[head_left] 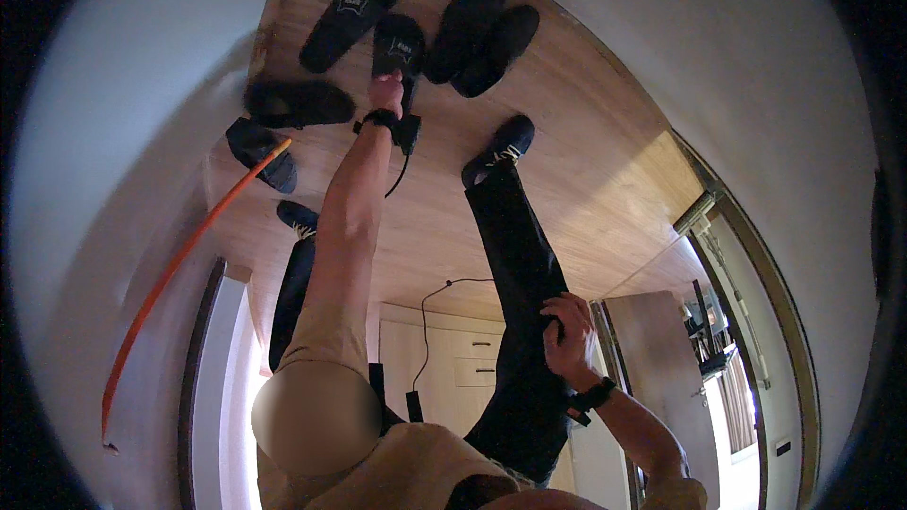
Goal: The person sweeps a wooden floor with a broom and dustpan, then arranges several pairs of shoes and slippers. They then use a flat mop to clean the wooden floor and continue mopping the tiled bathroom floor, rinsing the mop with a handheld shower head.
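My left hand [385, 94] reaches out over the wooden floor, its fingers closed on the near end of a black slipper [401, 45] with a pale mark on top. Just left of that slipper lies a matching black slipper [346, 26], set at a slant. On the right side, my right hand [569, 338] rests against my dark trouser leg near the knee, holding nothing, its fingers loosely bent and apart. Each wrist wears a black strap; a dark box-shaped device [408, 134] sits at the left one, trailing a cable.
Black shoes [465, 30] stand right of the slippers. Another dark shoe [300, 104] and a dark slipper [266, 153] lie by the left wall, crossed by a long orange stick [179, 260]. My sneakers [501, 149] are on the floor. Doorway and wooden door [652, 359] are at right.
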The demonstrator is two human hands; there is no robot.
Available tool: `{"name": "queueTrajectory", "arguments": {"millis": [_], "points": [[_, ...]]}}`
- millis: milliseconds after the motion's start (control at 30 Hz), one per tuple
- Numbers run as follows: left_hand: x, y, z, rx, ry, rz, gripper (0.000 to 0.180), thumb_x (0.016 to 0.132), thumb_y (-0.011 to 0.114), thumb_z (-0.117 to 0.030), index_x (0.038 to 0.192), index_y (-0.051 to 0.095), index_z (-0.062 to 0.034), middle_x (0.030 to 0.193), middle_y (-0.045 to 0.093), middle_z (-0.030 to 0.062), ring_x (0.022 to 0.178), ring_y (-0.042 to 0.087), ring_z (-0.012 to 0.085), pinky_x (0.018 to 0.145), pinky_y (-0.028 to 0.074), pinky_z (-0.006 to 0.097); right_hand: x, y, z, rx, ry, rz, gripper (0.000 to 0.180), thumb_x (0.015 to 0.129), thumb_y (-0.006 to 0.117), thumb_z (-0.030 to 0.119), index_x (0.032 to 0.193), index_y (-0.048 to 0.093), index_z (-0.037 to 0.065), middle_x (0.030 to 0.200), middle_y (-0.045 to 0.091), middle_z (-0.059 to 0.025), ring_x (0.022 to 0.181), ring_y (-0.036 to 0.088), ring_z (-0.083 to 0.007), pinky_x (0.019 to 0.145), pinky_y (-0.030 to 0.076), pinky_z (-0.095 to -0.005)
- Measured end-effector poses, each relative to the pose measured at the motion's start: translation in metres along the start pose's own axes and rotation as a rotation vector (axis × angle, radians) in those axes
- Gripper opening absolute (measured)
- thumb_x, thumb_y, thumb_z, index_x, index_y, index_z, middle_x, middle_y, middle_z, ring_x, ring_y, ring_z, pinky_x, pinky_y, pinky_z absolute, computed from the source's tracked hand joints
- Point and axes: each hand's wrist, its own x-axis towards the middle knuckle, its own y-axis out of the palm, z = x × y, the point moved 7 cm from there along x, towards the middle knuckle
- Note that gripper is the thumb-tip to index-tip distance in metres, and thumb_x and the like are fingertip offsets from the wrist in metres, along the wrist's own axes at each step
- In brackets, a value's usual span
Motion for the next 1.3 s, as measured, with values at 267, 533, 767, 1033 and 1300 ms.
{"name": "queueTrajectory", "arguments": {"millis": [267,533,767,1033,1300], "points": [[0.059,-0.019,-0.090,-0.365,0.418,-0.075,0.027,0.095,0.063,-0.026,0.095,0.065,0.0007,0.097,0.073,0.0209,0.093,0.070,0.0343,0.080,0.056,0.043,0.002,-0.002,0.002,-0.003,0.019,-0.004,0.022,0.078,0.058,0.005,0.097,0.068,0.007,0.109,0.071,-0.0130,0.115,0.060,-0.0402,0.099,0.048,-0.0520],[0.052,-0.088,-0.100,0.046,0.113,-0.414,0.050,0.089,0.067,-0.039,0.124,0.051,-0.0077,0.120,0.064,0.0180,0.107,0.063,0.0362,0.094,0.047,0.050,0.005,-0.002,0.003,0.010,0.023,-0.013,0.022,0.079,0.057,0.005,0.098,0.068,0.006,0.110,0.070,-0.0135,0.116,0.059,-0.0411,0.099,0.049,-0.0519],[0.051,-0.067,-0.114,-0.708,-0.026,0.260,0.081,0.084,0.071,-0.056,0.147,0.037,-0.0176,0.143,0.053,0.0108,0.126,0.053,0.0349,0.110,0.031,0.060,0.006,-0.008,-0.002,0.010,0.026,-0.007,0.022,0.080,0.056,0.006,0.098,0.068,0.006,0.110,0.070,-0.0148,0.116,0.059,-0.0414,0.100,0.047,-0.0521],[0.029,-0.032,-0.159,-0.597,-0.209,0.095,0.085,0.087,0.077,-0.033,0.153,0.024,-0.0205,0.145,0.051,0.0136,0.126,0.053,0.0348,0.107,0.037,0.063,0.011,-0.019,0.004,0.019,-0.004,-0.002,0.023,0.080,0.056,0.005,0.100,0.068,0.006,0.112,0.069,-0.0149,0.114,0.058,-0.0422,0.100,0.048,-0.0526],[0.020,0.008,-0.146,-1.038,-0.012,0.029,0.095,0.083,0.082,-0.018,0.154,0.019,-0.0143,0.152,0.041,0.0173,0.124,0.053,0.0415,0.105,0.042,0.062,0.014,-0.018,0.005,0.042,-0.004,0.006,0.022,0.082,0.056,0.007,0.099,0.068,0.006,0.111,0.070,-0.0148,0.112,0.060,-0.0430,0.098,0.048,-0.0527]]}}
